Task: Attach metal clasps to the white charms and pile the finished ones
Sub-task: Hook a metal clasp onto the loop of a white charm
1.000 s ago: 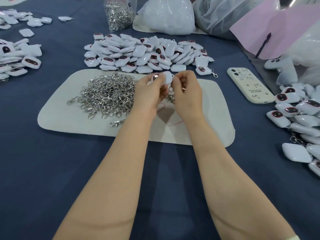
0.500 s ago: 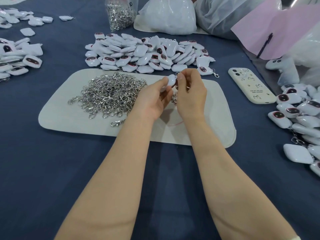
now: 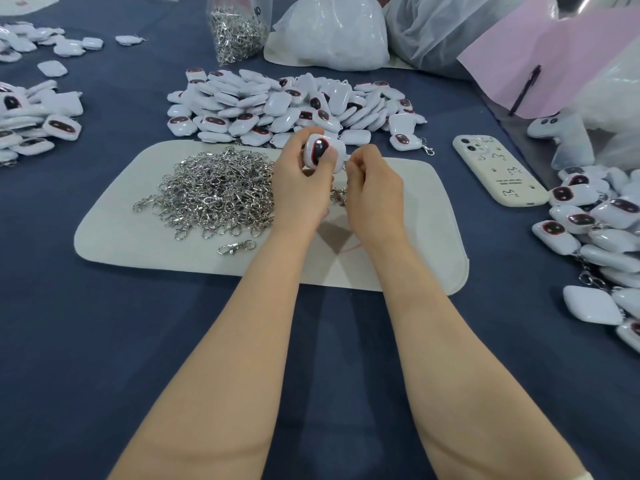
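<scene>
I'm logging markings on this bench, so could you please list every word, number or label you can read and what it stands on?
bag of clasps: a dark handwritten mark near its top, perhaps "10", too blurred to be sure.
phone case: short printed lines among small doodles, too small to read.
charms: a dark face patch only, no text.

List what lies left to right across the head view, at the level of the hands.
Pile of white plastic charms at the left edge → heap of silver metal clasps → left hand gripping a white charm → right hand pinching one clasp → cream rectangular phone → pile of clasped white charms at the right edge.
</scene>
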The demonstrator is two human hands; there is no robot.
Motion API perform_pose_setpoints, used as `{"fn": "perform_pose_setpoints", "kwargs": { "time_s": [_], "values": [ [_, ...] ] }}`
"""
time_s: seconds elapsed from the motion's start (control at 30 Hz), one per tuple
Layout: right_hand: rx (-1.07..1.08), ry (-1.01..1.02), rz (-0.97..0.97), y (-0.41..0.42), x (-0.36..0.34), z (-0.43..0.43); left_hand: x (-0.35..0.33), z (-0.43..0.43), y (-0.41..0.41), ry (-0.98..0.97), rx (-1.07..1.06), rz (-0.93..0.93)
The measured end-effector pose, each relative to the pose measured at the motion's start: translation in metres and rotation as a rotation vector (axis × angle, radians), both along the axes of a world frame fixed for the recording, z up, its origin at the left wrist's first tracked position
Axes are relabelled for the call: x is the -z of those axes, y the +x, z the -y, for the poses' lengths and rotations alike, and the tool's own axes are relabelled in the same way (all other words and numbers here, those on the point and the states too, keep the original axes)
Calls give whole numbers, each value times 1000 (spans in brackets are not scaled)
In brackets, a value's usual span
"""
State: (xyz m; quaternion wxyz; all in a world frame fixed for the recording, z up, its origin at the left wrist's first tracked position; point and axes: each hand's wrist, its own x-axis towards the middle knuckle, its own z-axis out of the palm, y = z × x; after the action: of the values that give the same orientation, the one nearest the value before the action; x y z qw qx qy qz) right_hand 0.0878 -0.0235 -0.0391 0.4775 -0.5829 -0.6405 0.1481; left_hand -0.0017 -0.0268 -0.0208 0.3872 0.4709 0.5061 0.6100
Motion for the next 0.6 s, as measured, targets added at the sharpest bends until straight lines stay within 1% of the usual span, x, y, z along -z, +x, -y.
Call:
{"fn": "perform_pose_setpoints", "kwargs": {
  "time_s": [0.1, 0.2, 0.3, 0.4, 0.5, 0.6],
  "values": [
    [-8, -78, -76, 1, 1, 0, 2, -1, -1, -20, -7, -27],
    [19, -137, -236, 6, -4, 0, 1, -3, -1, -58, -23, 22],
    [-13, -180, -365, 16, -17, 4, -6, -2, 10, -101, 53, 78],
    [-12, -191, -334, 38, -29, 13, -15, 1, 36, -115, 140, 40],
    [92, -151, -355, 77, -40, 30, -23, 5, 72, -123, 188, 40],
    [248, -103, -392, 119, -45, 52, -31, 15, 122, -143, 285, 59]
  ]
}}
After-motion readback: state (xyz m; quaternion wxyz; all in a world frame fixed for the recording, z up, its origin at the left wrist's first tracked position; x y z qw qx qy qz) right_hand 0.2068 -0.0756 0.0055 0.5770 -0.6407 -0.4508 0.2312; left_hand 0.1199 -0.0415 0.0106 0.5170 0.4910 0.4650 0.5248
